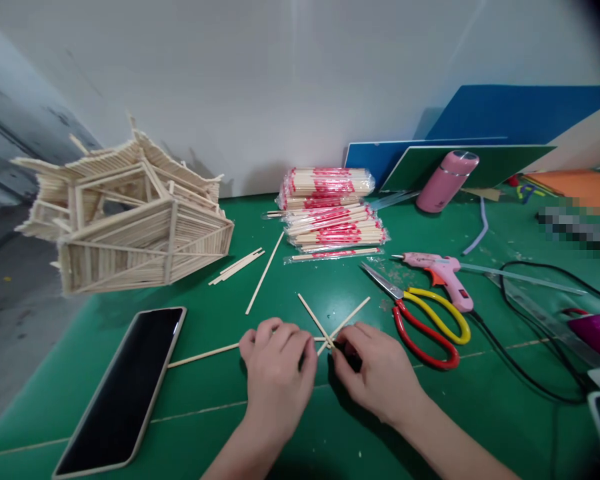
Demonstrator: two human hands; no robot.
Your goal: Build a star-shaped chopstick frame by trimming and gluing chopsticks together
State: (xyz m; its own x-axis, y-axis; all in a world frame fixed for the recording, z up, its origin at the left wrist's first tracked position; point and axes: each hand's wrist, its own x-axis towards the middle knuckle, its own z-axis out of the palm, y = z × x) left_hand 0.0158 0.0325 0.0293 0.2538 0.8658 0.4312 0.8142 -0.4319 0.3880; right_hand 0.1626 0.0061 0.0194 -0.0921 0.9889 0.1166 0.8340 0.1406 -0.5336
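Note:
My left hand [280, 363] has its fingers curled down over a long thin wooden chopstick [205, 355], which sticks out to the left as far as the phone. At the right, my right hand [377, 370] pinches where several chopsticks cross in a star shape. One crossed chopstick [313, 315] slants up to the left and another [355, 313] up to the right. My fingers partly hide the crossing point. Just beyond my hands, a single loose chopstick [265, 273] and a few shorter sticks [237, 267] lie on the green table [220, 420].
A house model of sticks [173, 233] stands at the left, above a phone [125, 393]. Wrapped chopsticks [335, 223] are piled by the wall. To the right lie scissors [425, 327] and a corded pink glue gun [445, 275]; a pink flask [447, 181] leans behind.

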